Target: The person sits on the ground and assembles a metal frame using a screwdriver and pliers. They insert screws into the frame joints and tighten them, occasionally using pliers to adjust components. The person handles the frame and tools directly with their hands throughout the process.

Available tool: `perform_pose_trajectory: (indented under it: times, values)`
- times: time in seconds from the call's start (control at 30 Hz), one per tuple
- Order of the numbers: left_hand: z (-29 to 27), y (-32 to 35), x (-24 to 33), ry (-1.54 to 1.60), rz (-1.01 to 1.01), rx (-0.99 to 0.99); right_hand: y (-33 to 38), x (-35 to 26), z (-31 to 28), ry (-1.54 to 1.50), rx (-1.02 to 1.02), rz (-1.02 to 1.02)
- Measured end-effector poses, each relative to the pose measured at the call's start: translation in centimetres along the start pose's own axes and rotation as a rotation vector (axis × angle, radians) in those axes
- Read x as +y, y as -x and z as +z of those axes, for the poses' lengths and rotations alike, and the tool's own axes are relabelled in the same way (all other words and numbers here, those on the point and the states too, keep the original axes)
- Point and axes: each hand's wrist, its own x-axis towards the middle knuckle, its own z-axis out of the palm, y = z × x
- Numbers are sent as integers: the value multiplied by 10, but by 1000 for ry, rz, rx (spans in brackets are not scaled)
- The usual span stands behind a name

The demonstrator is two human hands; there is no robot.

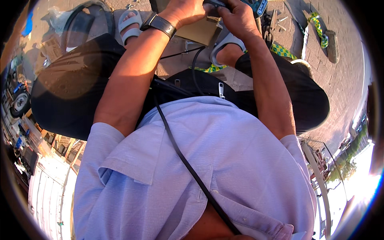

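Observation:
At the top edge, my left hand (186,11) is closed, with its fingertips partly cut off by the picture's rim. My right hand (239,20) is closed too, its thumb pressed against a small dark object (216,3) between the two hands. The kind of this object cannot be made out. Just under the hands is a brown, flat-sided block or box (202,32). A blue and black piece that looks like a power tool's battery (259,6) shows right beside my right hand; whether the hand touches it is hidden.
Pliers-like tools (272,26) and loose metal pieces (282,23) lie on the paving at right. Green-yellow patterned strap (316,28) runs near a worn grey bar (332,46). At left are a black ring-shaped item (110,20), clear plastic (60,18) and a small wheel (20,103).

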Motion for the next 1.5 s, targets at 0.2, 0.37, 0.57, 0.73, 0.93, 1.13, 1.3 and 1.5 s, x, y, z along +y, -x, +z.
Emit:
perform_pose_trajectory:
  times: [0.2,0.37,0.57,0.73,0.93,1.13,1.3,1.5]
  values:
    - [5,1,0,59,23,18,7,-4,6,-78,22,133]
    - [7,0,-3,96,59,46,7,0,4,-23,30,104]
    - [7,3,4,134,49,25,7,19,10,47,70,32]
    - [8,8,2,78,-14,-34,17,8,10,-42,52,43]
    - [3,20,7,64,33,73,26,-2,8,-20,58,-89]
    - [-5,11,18,70,101,179,28,-29,-13,22,151,-163]
    - [-11,1,19,41,119,211,23,-18,-7,73,224,-184]
    - [-17,10,-7,-93,-50,464,21,-28,7,46,232,37]
